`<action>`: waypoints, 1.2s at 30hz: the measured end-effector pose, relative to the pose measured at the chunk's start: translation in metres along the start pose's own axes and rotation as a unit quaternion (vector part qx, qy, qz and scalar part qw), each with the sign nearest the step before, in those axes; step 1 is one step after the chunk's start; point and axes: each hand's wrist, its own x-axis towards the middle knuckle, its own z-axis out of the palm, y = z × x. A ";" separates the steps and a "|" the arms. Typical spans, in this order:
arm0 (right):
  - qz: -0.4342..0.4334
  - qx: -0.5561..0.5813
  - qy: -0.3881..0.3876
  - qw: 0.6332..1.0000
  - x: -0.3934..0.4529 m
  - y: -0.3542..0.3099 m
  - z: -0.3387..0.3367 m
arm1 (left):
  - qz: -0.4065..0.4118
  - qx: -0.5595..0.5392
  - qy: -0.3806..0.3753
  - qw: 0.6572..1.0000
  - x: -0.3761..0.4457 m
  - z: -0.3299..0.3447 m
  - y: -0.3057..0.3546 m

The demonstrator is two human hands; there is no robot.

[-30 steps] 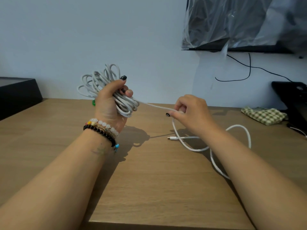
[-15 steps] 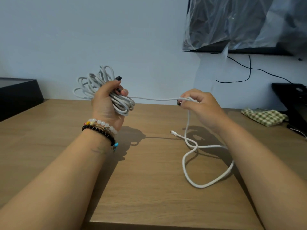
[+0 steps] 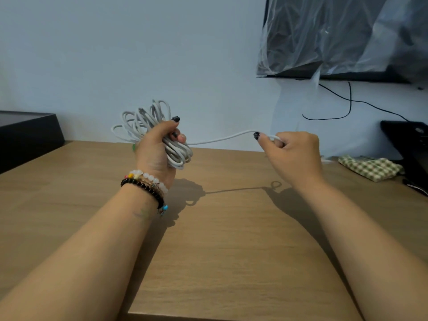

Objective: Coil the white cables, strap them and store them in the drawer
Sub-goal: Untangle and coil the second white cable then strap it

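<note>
My left hand (image 3: 155,152) grips a thick coil of white cable (image 3: 148,122) above the wooden table (image 3: 231,239), loops sticking out above and below the fist. One strand of the cable (image 3: 222,138) runs from the coil across to my right hand (image 3: 291,154), which pinches its end between thumb and curled fingers. The strand hangs in the air in a slight arc. The cable tip is hidden inside the right fist. No strap or drawer shows.
A green checked cloth (image 3: 368,169) lies at the table's far right, beside a black device (image 3: 410,140) with a black wire (image 3: 347,112) on the wall. A black box (image 3: 27,133) sits at the far left. A plastic-covered screen (image 3: 342,35) hangs on the wall.
The loose cable that lay looped on the table has been drawn up; none lies on the table now. My right hand has moved right and holds the cable's end, stretching the strand.
</note>
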 end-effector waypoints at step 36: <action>-0.121 0.096 -0.063 0.986 0.002 -0.011 -0.007 | 0.016 0.399 -0.163 0.902 -0.026 0.012 -0.013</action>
